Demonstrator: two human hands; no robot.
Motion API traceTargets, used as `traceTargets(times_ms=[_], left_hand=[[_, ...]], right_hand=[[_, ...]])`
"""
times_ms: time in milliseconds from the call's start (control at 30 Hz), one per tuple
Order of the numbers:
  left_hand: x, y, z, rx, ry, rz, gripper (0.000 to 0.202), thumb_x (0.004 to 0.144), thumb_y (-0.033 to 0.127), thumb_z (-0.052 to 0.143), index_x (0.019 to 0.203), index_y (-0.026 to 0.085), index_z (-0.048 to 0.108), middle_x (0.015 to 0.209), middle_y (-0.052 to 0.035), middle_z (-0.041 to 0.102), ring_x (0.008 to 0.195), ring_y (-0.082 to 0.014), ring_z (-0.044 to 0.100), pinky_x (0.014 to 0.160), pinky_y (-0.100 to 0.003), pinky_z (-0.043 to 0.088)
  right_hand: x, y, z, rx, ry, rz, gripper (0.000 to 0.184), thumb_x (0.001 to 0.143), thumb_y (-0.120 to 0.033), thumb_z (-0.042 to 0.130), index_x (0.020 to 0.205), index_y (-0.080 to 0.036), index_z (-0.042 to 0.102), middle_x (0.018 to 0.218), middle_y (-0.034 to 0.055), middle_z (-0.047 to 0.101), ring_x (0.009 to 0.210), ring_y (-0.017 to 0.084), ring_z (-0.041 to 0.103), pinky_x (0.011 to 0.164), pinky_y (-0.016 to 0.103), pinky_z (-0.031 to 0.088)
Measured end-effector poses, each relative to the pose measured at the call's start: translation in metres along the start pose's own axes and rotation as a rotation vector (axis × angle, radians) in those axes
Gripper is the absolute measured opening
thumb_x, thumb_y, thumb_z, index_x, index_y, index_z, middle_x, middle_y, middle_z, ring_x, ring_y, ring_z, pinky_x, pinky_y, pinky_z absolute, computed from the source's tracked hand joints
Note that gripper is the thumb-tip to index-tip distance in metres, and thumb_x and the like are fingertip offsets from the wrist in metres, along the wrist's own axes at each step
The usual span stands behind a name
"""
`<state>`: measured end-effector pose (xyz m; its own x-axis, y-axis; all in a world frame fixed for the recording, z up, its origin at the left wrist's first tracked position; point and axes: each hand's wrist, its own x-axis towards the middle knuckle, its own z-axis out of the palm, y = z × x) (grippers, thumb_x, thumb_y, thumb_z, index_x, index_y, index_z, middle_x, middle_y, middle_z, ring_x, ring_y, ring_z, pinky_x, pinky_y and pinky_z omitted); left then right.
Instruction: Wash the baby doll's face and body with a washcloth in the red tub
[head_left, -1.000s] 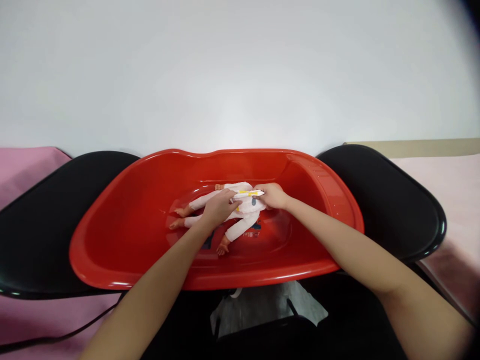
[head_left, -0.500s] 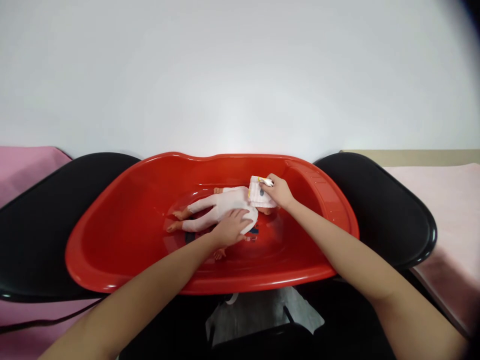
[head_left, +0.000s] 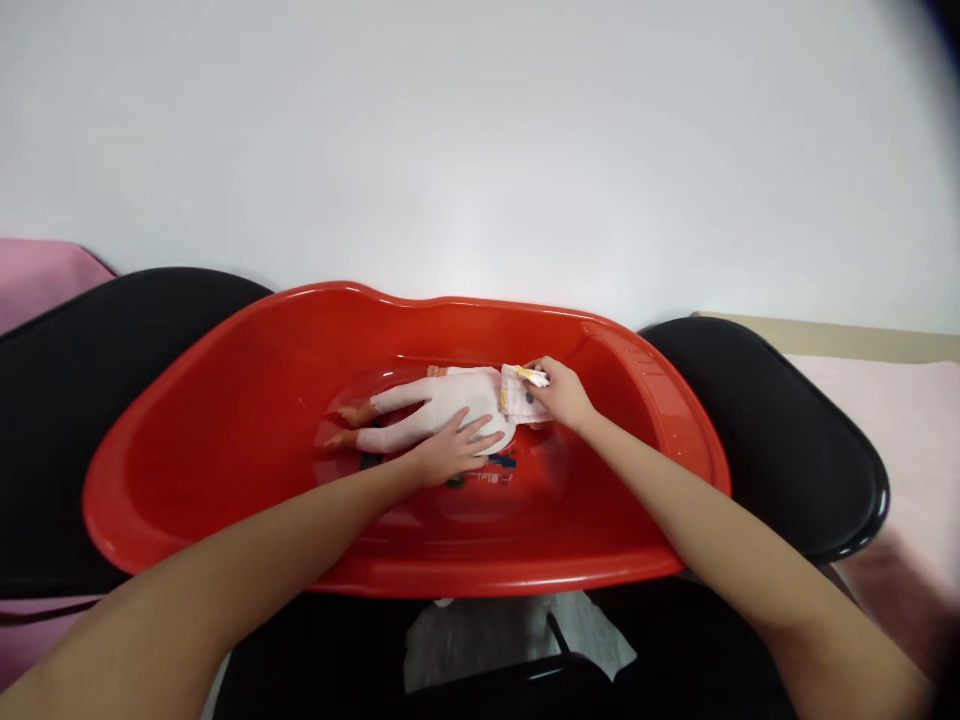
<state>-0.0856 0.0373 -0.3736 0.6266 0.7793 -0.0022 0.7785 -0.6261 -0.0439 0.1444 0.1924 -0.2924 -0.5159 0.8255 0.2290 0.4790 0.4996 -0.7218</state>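
A small doll (head_left: 427,405) in pale pink clothes lies on its side in the bottom of a red plastic tub (head_left: 225,420), feet to the left. My left hand (head_left: 450,452) rests flat on the doll's body, fingers spread. My right hand (head_left: 559,392) pinches a small folded white cloth (head_left: 519,393) with yellow and blue marks and holds it against the doll's head, which is hidden behind cloth and hand.
The tub sits across two black chair seats, one at the left (head_left: 67,390) and one at the right (head_left: 780,430). Pink cloth (head_left: 34,275) lies at the far left, a pale pink surface (head_left: 900,420) at the right. A white wall fills the background.
My left hand moved from the cloth down onto the doll's body and spread flat. My right hand took the cloth up toward the doll's head. The view shifted slightly.
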Motion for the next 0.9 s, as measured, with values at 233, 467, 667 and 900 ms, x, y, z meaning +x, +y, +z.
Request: traceTargets(times_ms=[233,467,667,900], left_hand=[[0.0,0.0,0.011,0.007,0.066,-0.039,0.066,0.085,0.018,0.049,0.142,0.042,0.071,0.164,0.0066,0.052,0.161,-0.0291,0.033,0.127,-0.053,0.032],[0.015,-0.008,0.006,-0.175,0.103,-0.15,0.052,0.09,0.022,0.053,0.134,0.041,0.075,0.162,0.0053,0.054,0.158,-0.036,0.036,0.124,-0.061,0.033],[0.02,-0.024,-0.009,-0.202,0.128,-0.132,0.071,0.086,-0.001,0.057,0.131,0.051,0.073,0.168,0.0125,0.044,0.162,-0.0403,0.028,0.126,-0.074,0.023],[0.021,-0.035,-0.03,-0.191,0.301,-0.173,0.079,0.086,-0.006,0.061,0.128,0.06,0.072,0.165,0.0092,0.049,0.153,-0.0369,0.044,0.119,-0.071,0.035]], right_hand=[[0.0,0.008,0.0,-0.103,0.042,-0.02,0.015,0.083,-0.025,0.065,0.098,-0.022,0.07,0.099,0.0039,0.075,0.092,0.021,0.066,0.082,0.034,0.049],[-0.003,0.016,0.003,-0.111,0.015,-0.041,0.022,0.085,-0.027,0.061,0.105,-0.022,0.07,0.105,0.0059,0.076,0.096,0.023,0.068,0.088,0.038,0.052],[-0.004,0.019,0.003,-0.149,-0.012,-0.066,0.027,0.083,-0.025,0.061,0.109,-0.022,0.069,0.119,0.0092,0.075,0.107,0.026,0.068,0.095,0.042,0.053],[-0.006,0.015,0.002,-0.311,-0.006,-0.374,0.012,0.093,-0.033,0.063,0.098,-0.022,0.066,0.124,0.0143,0.071,0.112,0.028,0.065,0.096,0.044,0.052]])
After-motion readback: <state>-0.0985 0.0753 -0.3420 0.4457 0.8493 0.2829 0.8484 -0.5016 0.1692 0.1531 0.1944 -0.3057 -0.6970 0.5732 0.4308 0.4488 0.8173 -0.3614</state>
